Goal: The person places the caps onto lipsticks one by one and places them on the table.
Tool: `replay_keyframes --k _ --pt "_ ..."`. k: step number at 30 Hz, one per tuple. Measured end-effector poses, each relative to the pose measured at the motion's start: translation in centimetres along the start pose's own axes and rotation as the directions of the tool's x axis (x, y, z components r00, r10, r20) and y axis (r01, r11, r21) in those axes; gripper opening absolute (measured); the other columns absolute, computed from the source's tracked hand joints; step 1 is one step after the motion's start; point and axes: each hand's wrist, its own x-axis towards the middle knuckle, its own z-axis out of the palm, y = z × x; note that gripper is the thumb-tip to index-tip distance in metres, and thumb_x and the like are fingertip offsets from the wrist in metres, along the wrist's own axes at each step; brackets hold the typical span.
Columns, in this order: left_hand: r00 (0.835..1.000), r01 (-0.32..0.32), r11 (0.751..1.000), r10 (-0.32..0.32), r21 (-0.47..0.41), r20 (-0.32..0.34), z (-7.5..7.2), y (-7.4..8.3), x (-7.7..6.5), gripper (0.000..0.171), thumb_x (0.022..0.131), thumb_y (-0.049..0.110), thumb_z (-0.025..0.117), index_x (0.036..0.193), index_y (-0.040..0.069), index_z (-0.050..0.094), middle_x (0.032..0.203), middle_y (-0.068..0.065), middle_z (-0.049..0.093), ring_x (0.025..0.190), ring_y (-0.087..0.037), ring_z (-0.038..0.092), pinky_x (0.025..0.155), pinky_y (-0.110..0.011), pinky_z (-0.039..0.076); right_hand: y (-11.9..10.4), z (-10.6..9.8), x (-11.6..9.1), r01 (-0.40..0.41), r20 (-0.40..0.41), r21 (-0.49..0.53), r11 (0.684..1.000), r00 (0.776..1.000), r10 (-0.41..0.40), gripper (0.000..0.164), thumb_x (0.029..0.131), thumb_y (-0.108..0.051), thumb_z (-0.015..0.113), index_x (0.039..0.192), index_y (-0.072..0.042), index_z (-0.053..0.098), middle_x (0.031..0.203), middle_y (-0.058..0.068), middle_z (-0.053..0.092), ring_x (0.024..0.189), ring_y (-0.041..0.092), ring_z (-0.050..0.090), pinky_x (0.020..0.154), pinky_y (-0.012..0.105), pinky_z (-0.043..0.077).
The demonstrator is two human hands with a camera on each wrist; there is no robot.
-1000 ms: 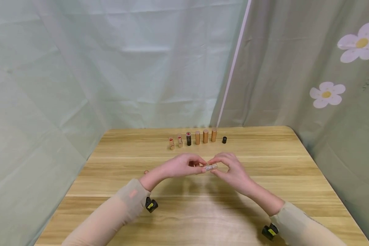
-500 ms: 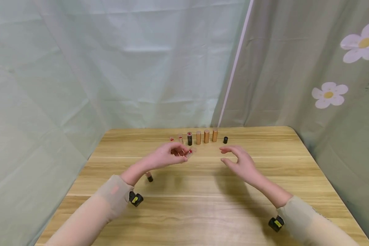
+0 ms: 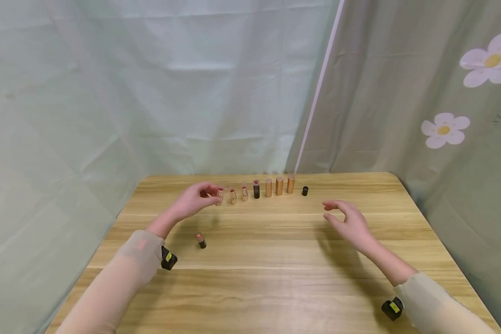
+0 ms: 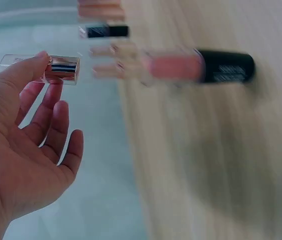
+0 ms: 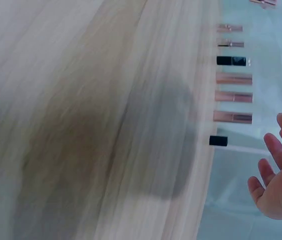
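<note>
My left hand (image 3: 194, 202) pinches a lipstick (image 3: 219, 196) with a clear cap and shiny gold base between thumb and fingers. It is at the left end of a row of lipsticks; in the left wrist view the held lipstick (image 4: 63, 69) looks clear of the table. Right beside it stand two similar gold lipsticks (image 3: 233, 196) with red tips. My right hand (image 3: 351, 226) hovers over the right side of the table, fingers loosely bent, holding nothing. A pink lipstick with a black end (image 3: 201, 240) stands nearer me, below the left hand.
Farther along the row stand a black lipstick (image 3: 256, 189), three copper tubes (image 3: 279, 186) and a small black cap (image 3: 305, 191). The wooden table (image 3: 267, 292) ends just behind them, where a pale curtain (image 3: 217, 93) hangs.
Both hands held the clear-capped lipstick together; the right hand let go and moved right. My left hand carried the lipstick left and back to the row's left end.
</note>
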Motion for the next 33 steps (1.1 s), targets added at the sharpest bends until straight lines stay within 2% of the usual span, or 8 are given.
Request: replay_keyframes --k 6,10,20,31,33 --pt "0.999 0.047 0.999 -0.047 0.004 -0.004 0.4 -3.0 1.5 0.033 0.097 0.024 0.074 0.124 0.007 0.065 0.112 -0.009 0.067 0.1 -0.025 0.062 0.083 -0.04 0.052 1.0 -0.4 -0.5 -0.009 -0.021 -0.019 1.0 1.0 0.009 0.034 0.099 -0.017 0.069 0.132 -0.007 0.066 0.118 0.011 0.069 0.125 0.036 0.049 0.103 0.058 0.036" --pt "0.998 0.062 0.997 -0.063 0.038 0.013 0.9 -4.1 2.5 0.03 0.097 0.019 0.071 0.122 0.002 0.064 0.111 -0.011 0.066 0.1 -0.027 0.061 0.083 -0.041 0.05 1.5 -0.5 -0.8 -0.013 -0.027 -0.02 1.0 1.0 0.013 0.035 0.099 -0.016 0.07 0.132 -0.007 0.065 0.118 0.011 0.069 0.124 0.036 0.049 0.102 0.057 0.036" --pt "0.991 0.126 0.989 -0.129 0.073 0.043 1.4 -4.8 3.8 0.028 0.095 0.016 0.072 0.115 -0.001 0.063 0.106 -0.014 0.065 0.095 -0.027 0.06 0.081 -0.04 0.05 1.8 -1.0 -1.4 -0.024 -0.035 -0.037 0.999 0.999 0.023 0.034 0.099 -0.018 0.07 0.131 -0.007 0.066 0.117 0.01 0.07 0.123 0.035 0.05 0.102 0.056 0.036" --pt "0.986 0.156 0.983 -0.162 0.101 0.046 2.0 -5.8 4.4 0.028 0.095 0.018 0.073 0.116 0.001 0.062 0.105 -0.012 0.064 0.094 -0.026 0.06 0.076 -0.038 0.051 2.0 -1.0 -1.6 -0.053 -0.013 -0.039 0.998 0.999 0.053 0.034 0.1 -0.016 0.068 0.132 -0.006 0.065 0.118 0.011 0.069 0.126 0.036 0.048 0.103 0.058 0.035" --pt "0.988 0.142 0.985 -0.147 0.098 0.046 2.1 -5.9 4.4 0.029 0.095 0.016 0.073 0.117 0.0 0.061 0.106 -0.013 0.065 0.095 -0.027 0.06 0.075 -0.038 0.051 2.1 -0.9 -1.6 -0.052 -0.015 -0.037 0.998 0.999 0.051 0.034 0.099 -0.016 0.069 0.132 -0.006 0.065 0.118 0.011 0.07 0.126 0.036 0.049 0.103 0.058 0.035"
